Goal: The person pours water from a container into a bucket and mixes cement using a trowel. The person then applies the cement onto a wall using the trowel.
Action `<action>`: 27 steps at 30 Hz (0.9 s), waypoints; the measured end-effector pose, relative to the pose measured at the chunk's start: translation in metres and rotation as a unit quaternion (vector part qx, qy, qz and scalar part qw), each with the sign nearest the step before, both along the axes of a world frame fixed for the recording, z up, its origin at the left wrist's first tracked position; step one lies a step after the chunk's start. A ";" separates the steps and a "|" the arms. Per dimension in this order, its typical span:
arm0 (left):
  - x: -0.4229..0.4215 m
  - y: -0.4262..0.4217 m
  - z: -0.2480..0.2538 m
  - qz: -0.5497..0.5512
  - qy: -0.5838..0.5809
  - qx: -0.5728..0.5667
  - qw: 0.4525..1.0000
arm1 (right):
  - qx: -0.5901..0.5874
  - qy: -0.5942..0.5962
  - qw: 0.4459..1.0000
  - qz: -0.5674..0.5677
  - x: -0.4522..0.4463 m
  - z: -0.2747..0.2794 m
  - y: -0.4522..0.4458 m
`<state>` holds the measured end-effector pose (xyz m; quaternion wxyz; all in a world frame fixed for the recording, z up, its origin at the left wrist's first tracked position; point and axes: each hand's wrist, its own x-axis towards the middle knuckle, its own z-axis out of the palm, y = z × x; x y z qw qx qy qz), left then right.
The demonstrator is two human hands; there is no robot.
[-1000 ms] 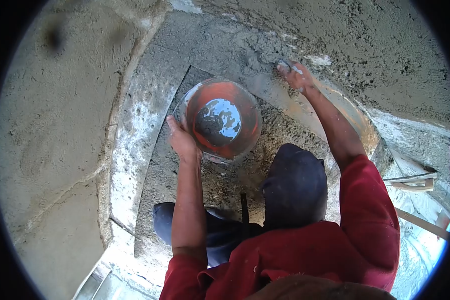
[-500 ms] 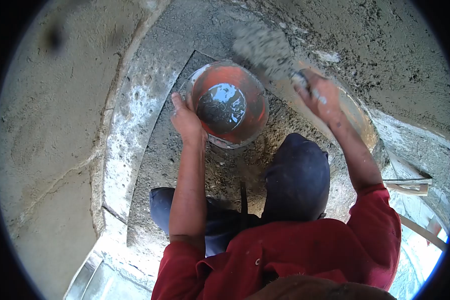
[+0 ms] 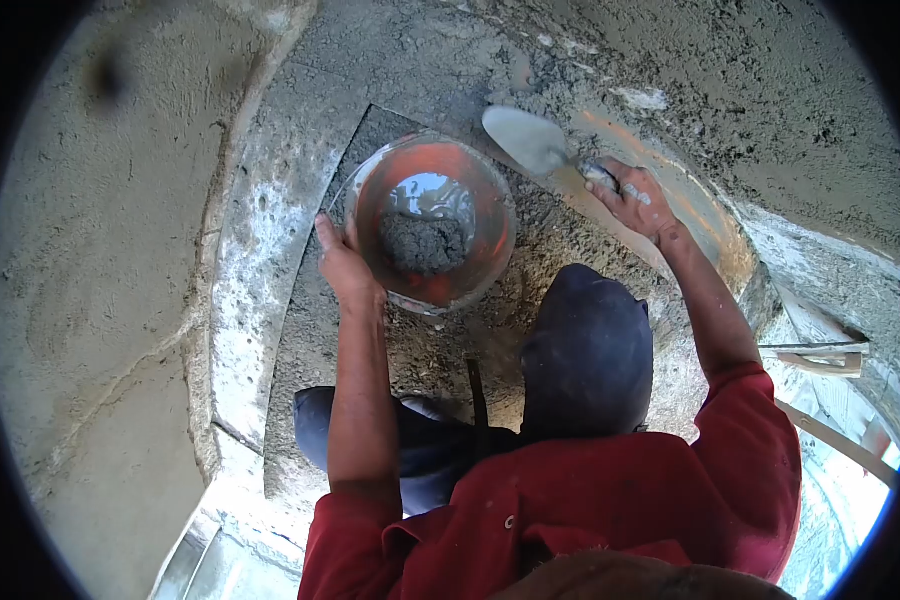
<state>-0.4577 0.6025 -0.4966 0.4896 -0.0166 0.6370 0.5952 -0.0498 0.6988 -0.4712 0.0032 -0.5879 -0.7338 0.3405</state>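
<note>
An orange-red bucket (image 3: 490, 185) stands in front of my knees, its rim smeared grey. Inside lie wet mortar (image 3: 425, 243) and some shiny liquid. My left hand (image 3: 351, 268) is closed on the left side of the bucket's rim, thumb up along the edge. To the right of the bucket, my right hand (image 3: 638, 200) is wrapped round the handle of a trowel (image 3: 526, 140). The trowel's pale blade points left, above the far right of the bucket and apart from it, and looks mostly bare.
Rough grey mortar wall (image 3: 770, 110) curves along the right. A smoother plastered surface (image 3: 90, 300) lies at the left, beyond a pale white-stained strip (image 3: 255, 250). Wooden pieces (image 3: 820, 362) stick out at the right. My bent knee (image 3: 588, 350) is close below the bucket.
The mortar heaped on the trowel has come off its blade, and a grey lump now shows in the bucket. The bucket and my left hand have shifted slightly left.
</note>
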 end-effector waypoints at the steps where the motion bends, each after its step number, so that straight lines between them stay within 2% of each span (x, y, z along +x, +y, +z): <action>1: 0.000 0.001 0.002 -0.008 0.009 -0.008 1.000 | -0.023 0.007 1.000 0.013 0.010 -0.016 0.003; 5: 0.011 0.005 0.013 -0.005 0.042 -0.014 0.999 | 0.010 0.018 0.999 0.046 0.008 -0.089 0.022; 7: 0.014 0.007 0.013 0.008 0.044 -0.005 0.999 | -0.025 0.090 0.995 -0.020 -0.032 -0.107 0.062; 11: 0.019 0.012 0.008 0.013 0.036 0.005 0.999 | -0.008 0.012 0.995 -0.102 -0.107 -0.142 0.160; 15: 0.009 0.002 -0.004 0.027 0.009 0.054 0.998 | 0.056 -0.025 0.994 -0.096 -0.109 -0.142 0.167; 18: 0.009 0.001 0.001 0.034 0.019 0.039 0.998 | 0.053 0.057 0.991 -0.108 -0.093 -0.143 0.153; 20: 0.009 -0.001 0.003 0.036 0.009 0.047 0.998 | 0.047 0.060 0.991 -0.107 -0.083 -0.135 0.141; 22: 0.010 0.000 0.008 0.030 -0.004 0.047 0.998 | 0.055 0.002 0.994 -0.089 -0.076 -0.099 0.134; 24: 0.011 0.001 0.013 0.015 -0.018 0.040 0.999 | 0.107 -0.027 0.992 -0.061 -0.065 -0.088 0.128; 25: 0.007 0.001 0.007 -0.001 -0.015 0.028 0.999 | 0.132 -0.041 0.989 -0.047 -0.060 -0.080 0.125; 27: -0.003 0.001 -0.010 -0.031 -0.008 0.005 0.999 | 0.111 -0.029 0.993 -0.042 -0.049 -0.057 0.119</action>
